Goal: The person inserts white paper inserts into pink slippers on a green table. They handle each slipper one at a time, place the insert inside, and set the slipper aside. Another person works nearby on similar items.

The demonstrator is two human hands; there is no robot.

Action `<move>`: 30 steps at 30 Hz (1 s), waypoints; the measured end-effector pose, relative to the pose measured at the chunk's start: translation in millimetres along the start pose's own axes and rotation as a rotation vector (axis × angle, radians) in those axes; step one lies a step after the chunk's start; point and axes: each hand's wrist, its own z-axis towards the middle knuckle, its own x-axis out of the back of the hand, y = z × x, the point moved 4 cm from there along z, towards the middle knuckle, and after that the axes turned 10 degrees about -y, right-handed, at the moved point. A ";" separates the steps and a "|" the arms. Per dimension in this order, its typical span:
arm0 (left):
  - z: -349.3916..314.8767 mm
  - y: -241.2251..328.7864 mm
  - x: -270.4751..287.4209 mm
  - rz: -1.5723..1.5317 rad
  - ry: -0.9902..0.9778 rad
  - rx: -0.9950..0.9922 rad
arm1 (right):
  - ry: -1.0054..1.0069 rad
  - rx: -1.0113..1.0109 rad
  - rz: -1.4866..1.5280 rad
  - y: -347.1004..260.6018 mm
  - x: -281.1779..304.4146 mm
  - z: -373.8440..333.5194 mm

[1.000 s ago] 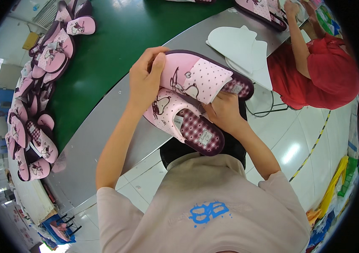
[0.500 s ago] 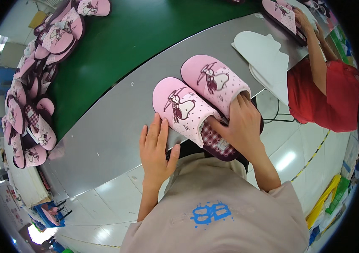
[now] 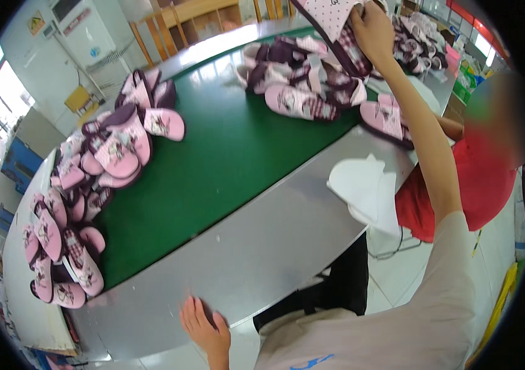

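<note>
Window [image 3: 4, 92] at far L, bright, w/ yellow box [image 3: 79, 98] on wall to its R. Below, L heap of pink slippers [image 3: 118, 160] piled along L end of table, printed uppers, dark soles, some tipped over. L hand [image 3: 207, 327] at near steel border [image 3: 262, 246], nothing held, fingers nearly together; can't tell if it touches the metal. Green tabletop [image 3: 213, 172] runs across the mid. 2nd heap [image 3: 293, 102] of slippers toward the back. R of that, held slipper [image 3: 335, 21], dotted upper, plaid insole, raised at top edge & partly cut off. R hand [image 3: 373, 31] has fingers clamped on it at foot opening; tips hidden, arm stretched out. White shaped sheets [image 3: 361, 185] stacked on steel below, just L of person in red [image 3: 484, 191]; single slipper [image 3: 382, 120] lies nearby, btwn sheets & back heap.
</note>
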 end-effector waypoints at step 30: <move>-0.2 5.1 -13.6 -0.052 0.109 0.016 | -0.790 -0.282 -0.301 135.8 -198.8 -189.6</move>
